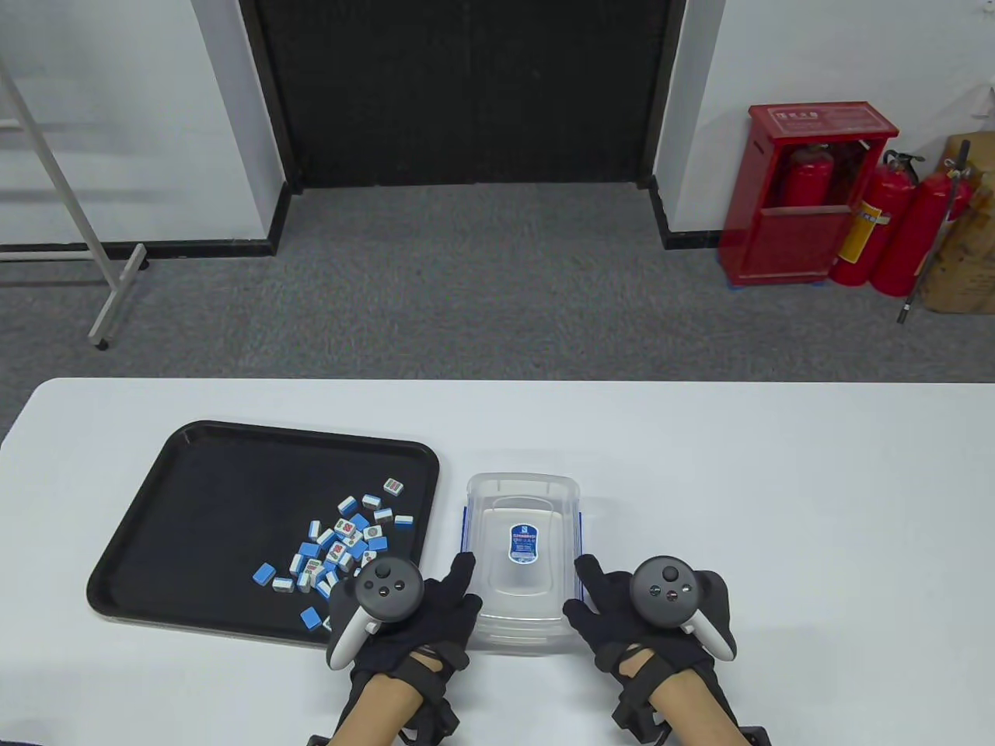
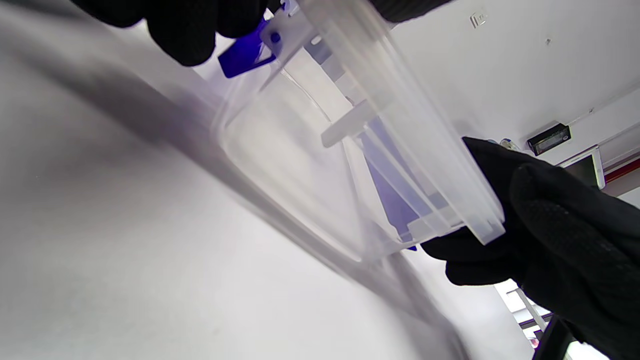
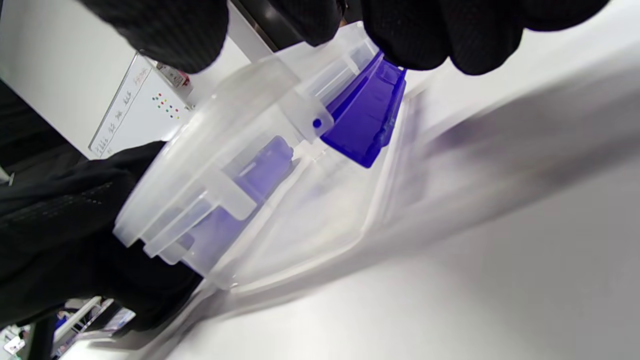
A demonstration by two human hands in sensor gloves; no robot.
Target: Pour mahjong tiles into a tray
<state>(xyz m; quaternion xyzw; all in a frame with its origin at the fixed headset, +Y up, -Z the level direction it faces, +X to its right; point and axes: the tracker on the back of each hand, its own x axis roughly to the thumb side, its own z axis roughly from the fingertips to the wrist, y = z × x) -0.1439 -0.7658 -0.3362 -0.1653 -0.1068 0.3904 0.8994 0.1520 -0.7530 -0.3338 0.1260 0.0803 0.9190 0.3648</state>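
A black tray [image 1: 233, 430] lies at the table's left with several blue-and-white mahjong tiles [image 1: 342, 544] heaped in its near right corner. An empty clear plastic box [image 1: 522, 497] with blue latches [image 3: 367, 115] sits upright just right of the tray. My left hand [image 1: 455, 590] grips its left side and my right hand [image 1: 595, 594] grips its right side. In the left wrist view my fingers [image 2: 190, 30] lie over the box's [image 2: 300, 165] rim and latch. The box's base is at or just above the table; I cannot tell which.
The white table [image 1: 777, 505] stretches to the right of the box. Beyond its far edge is grey carpet, with a red extinguisher cabinet [image 1: 808, 194] at the back right.
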